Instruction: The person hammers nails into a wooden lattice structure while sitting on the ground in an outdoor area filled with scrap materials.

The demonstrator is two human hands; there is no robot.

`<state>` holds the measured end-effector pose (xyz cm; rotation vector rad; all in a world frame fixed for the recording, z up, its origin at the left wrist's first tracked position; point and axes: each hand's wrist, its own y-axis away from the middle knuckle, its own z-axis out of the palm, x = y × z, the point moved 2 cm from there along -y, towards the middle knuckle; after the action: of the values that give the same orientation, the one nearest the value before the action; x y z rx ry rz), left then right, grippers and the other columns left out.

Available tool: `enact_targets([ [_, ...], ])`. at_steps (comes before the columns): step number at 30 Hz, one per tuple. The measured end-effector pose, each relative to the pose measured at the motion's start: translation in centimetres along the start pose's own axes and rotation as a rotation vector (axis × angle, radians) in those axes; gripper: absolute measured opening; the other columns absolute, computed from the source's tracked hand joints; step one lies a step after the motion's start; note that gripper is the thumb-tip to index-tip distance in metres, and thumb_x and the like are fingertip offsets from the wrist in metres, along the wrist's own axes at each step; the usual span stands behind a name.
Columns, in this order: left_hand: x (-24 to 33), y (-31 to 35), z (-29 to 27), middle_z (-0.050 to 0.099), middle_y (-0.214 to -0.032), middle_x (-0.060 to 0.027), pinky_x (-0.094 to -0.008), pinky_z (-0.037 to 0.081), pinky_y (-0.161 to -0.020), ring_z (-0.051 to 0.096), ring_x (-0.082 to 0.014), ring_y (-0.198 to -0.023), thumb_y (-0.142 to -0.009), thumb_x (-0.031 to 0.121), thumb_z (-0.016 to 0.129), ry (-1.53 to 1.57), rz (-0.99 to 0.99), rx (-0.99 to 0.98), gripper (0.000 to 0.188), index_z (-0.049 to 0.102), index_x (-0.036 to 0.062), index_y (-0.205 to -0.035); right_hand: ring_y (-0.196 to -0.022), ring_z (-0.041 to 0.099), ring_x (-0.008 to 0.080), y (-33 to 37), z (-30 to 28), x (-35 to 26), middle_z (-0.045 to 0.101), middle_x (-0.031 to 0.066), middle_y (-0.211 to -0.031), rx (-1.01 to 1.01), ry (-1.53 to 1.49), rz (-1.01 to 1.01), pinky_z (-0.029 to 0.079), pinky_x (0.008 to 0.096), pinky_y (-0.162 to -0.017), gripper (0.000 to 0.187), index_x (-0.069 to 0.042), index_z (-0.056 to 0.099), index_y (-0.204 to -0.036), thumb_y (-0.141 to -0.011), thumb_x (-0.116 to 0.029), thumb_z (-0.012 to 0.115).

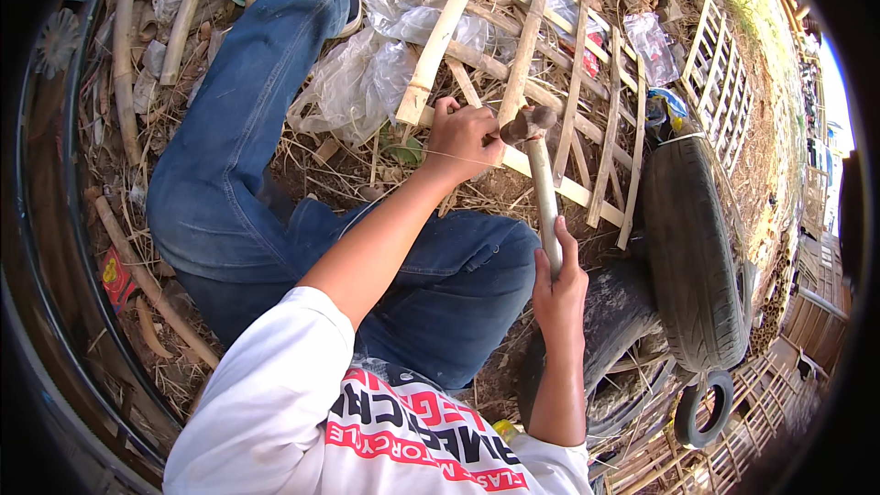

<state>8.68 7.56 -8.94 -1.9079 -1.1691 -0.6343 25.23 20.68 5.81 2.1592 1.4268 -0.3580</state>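
My right hand (561, 289) is wrapped round the pale handle of a hammer (546, 192). The hammer's brownish metal head (530, 125) is right beside the fingers of my left hand (465, 139), over a bamboo lattice (524, 46). My left hand is closed on the lattice's near crosspiece, where slats meet it; whether a nail is pinched there is hidden by the fingers. The lattice is made of split bamboo slats laid across longer strips, and it lies on the ground in front of me.
My bent legs in jeans (238, 119) flank the work. Crumpled clear plastic (353, 82) lies by the lattice. Old tyres (692, 252) stand close on the right, with another lattice (720, 64) farther off. Bamboo poles (124, 55) and a dark metal rail (78, 220) are at left.
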Motion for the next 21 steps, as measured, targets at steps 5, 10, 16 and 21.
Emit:
enact_targets([
  [5, 0.2, -0.2, 0.3, 0.063, -0.074, -0.0009, -0.0413, 0.033, -0.088, 0.061, -0.0192, -0.076, -0.073, 0.024, 0.072, 0.051, 0.013, -0.025, 0.014, 0.066, 0.0121, -0.069, -0.085, 0.065, 0.0454, 1.8, 0.0, 0.1, 0.065, 0.0306, -0.093, 0.162, -0.091, -0.052, 0.052, 0.0442, -0.068, 0.051, -0.012, 0.044, -0.140, -0.092, -0.006, 0.060],
  [10, 0.0, -0.1, 0.0, 0.063, -0.075, -0.0010, -0.0419, 0.033, -0.092, 0.062, -0.0188, -0.080, -0.075, 0.026, 0.072, 0.017, -0.049, -0.072, 0.016, 0.067, 0.0120, -0.070, -0.094, 0.066, 0.0452, 0.6, -0.2, 0.5, 0.067, 0.0287, -0.096, 0.017, -0.033, 0.013, 0.053, 0.0422, -0.075, 0.046, -0.012, 0.045, -0.139, -0.095, -0.007, 0.058],
  [16, -0.1, -0.1, 0.3, 0.063, -0.075, -0.0012, -0.0429, 0.033, -0.091, 0.063, -0.0192, -0.080, -0.075, 0.026, 0.072, 0.049, -0.020, -0.048, 0.015, 0.067, 0.0121, -0.071, -0.089, 0.066, 0.0453, 1.1, 0.1, -0.6, 0.066, 0.0306, -0.094, 0.065, 0.005, -0.011, 0.053, 0.0425, -0.072, 0.049, -0.011, 0.043, -0.139, -0.094, -0.004, 0.059],
  [21, 0.4, -0.4, 0.1, 0.063, -0.075, -0.0015, -0.0429, 0.033, -0.091, 0.063, -0.0196, -0.078, -0.074, 0.023, 0.072, 0.012, -0.022, -0.079, 0.011, 0.067, 0.0130, -0.073, -0.078, 0.068, 0.0343, 1.2, -0.4, 0.3, 0.066, 0.0276, -0.090, 0.149, -0.025, -0.101, 0.052, 0.0359, -0.068, 0.047, -0.009, 0.044, -0.139, -0.094, -0.005, 0.059],
])
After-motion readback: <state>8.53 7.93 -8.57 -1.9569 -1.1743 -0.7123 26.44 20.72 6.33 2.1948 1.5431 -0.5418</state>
